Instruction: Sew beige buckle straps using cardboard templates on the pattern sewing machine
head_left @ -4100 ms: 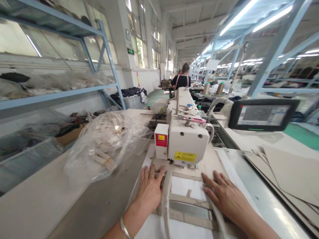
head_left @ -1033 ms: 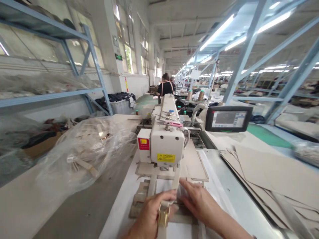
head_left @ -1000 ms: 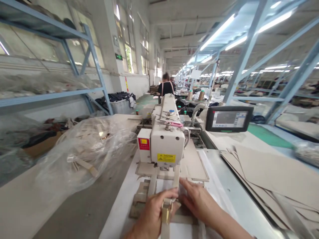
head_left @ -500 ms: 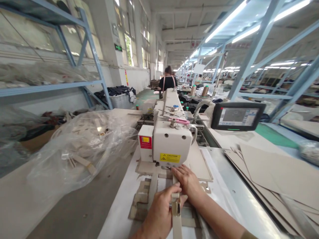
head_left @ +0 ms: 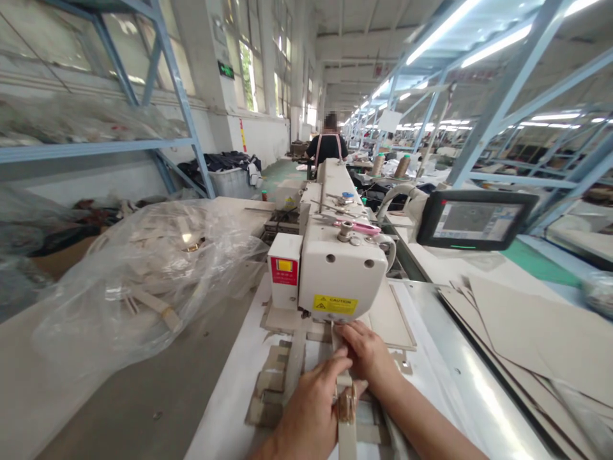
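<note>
A cream sewing machine with a yellow caution label stands on the table. A beige webbing strap with a brass buckle runs from the bottom edge up under the machine head. My left hand is closed on the strap beside the buckle. My right hand lies on the strap end just under the machine head, fingers curled and pressing it onto the beige template.
A clear plastic bag of beige straps lies at left. A touchscreen stands at right, above stacked cardboard sheets. Blue shelving lines the left wall. Another person works far behind the machine.
Both hands have left the flat template, picked up the buckled strap and pushed its end forward under the machine head. The view has shifted closer to the machine.
</note>
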A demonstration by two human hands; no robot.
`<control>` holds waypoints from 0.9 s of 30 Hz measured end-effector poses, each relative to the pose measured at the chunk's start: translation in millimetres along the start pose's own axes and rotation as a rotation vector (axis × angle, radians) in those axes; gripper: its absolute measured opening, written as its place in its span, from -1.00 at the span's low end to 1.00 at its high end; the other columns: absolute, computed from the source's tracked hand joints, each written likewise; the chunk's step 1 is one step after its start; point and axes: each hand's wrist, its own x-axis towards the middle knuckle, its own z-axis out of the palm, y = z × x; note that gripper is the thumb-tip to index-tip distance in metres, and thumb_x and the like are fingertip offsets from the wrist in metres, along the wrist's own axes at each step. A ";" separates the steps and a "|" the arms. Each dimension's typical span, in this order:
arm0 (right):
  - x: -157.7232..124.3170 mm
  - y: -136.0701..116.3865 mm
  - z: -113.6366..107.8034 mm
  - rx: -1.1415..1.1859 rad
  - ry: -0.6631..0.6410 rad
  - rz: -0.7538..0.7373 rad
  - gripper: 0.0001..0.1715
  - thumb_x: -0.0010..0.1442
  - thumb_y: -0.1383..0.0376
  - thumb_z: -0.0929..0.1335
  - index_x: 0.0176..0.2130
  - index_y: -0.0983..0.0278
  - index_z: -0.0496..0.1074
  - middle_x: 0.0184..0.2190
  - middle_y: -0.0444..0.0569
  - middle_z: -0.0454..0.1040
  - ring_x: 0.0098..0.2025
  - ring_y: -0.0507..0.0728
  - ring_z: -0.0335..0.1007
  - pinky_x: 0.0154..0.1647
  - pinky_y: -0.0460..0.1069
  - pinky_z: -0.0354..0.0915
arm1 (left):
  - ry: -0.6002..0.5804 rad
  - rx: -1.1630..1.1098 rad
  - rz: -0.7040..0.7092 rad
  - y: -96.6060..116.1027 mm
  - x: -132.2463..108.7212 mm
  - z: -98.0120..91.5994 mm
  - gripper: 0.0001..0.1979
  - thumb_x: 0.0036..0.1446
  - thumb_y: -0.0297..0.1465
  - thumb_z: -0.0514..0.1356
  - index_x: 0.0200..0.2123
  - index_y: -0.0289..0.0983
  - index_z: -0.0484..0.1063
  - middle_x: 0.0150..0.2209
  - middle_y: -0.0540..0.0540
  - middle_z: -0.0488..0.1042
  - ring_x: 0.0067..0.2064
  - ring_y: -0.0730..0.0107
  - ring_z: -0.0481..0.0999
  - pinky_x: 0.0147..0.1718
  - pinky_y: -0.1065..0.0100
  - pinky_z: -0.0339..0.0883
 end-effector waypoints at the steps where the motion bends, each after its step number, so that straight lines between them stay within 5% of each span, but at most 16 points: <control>1: 2.0 0.7 1.2 -0.002 -0.013 0.027 -0.71 0.13 0.58 0.30 -0.18 0.31 0.46 -0.25 0.01 0.55 -0.17 0.15 0.40 -0.11 0.01 0.39 | 0.000 -0.007 -0.023 -0.2 0.5 -0.3 -0.73 0.25 -0.42 0.21 0.01 -0.28 0.46 0.13 -0.25 0.51 0.15 0.26 0.51 0.15 0.34 0.37; 7: 6.7 -10.7 -7.6 -0.230 -0.038 0.122 -0.83 0.11 0.52 0.37 -0.27 0.32 0.48 -0.27 0.05 0.54 -0.08 0.29 0.34 0.04 0.20 0.32 | -0.013 -0.112 -0.035 1.8 2.2 -2.2 -0.74 0.22 -0.46 0.21 -0.01 -0.26 0.48 0.12 -0.18 0.53 0.12 0.28 0.54 0.14 0.39 0.37; 11: 5.6 -14.3 -12.3 -0.205 -0.162 0.136 -0.70 0.20 0.50 0.33 -0.08 0.31 0.52 -0.08 0.06 0.56 -0.06 0.24 0.39 -0.03 0.12 0.38 | 0.025 -0.180 -0.082 1.6 3.8 -1.4 -0.79 0.24 -0.41 0.22 -0.06 -0.23 0.53 0.03 -0.14 0.59 0.01 0.27 0.60 0.03 0.41 0.45; 18: -0.3 -7.4 -7.7 -0.094 -0.260 0.034 -0.46 0.22 0.37 0.36 0.18 0.40 0.40 0.20 0.12 0.42 0.16 0.22 0.32 0.24 0.07 0.25 | -0.007 -0.169 -0.091 1.9 2.1 -1.2 -0.74 0.23 -0.41 0.23 -0.01 -0.21 0.52 0.06 -0.14 0.57 0.05 0.26 0.58 0.07 0.39 0.42; 27: 16.9 -4.9 -9.9 -0.171 -0.277 0.200 -0.68 0.25 0.35 0.34 0.01 0.22 0.50 -0.20 0.02 0.61 0.03 0.27 0.32 0.09 0.15 0.19 | 0.027 -0.148 -0.122 -1.9 12.9 3.8 -0.71 0.26 -0.34 0.18 0.02 -0.26 0.51 0.14 -0.20 0.50 0.16 0.22 0.50 0.19 0.25 0.35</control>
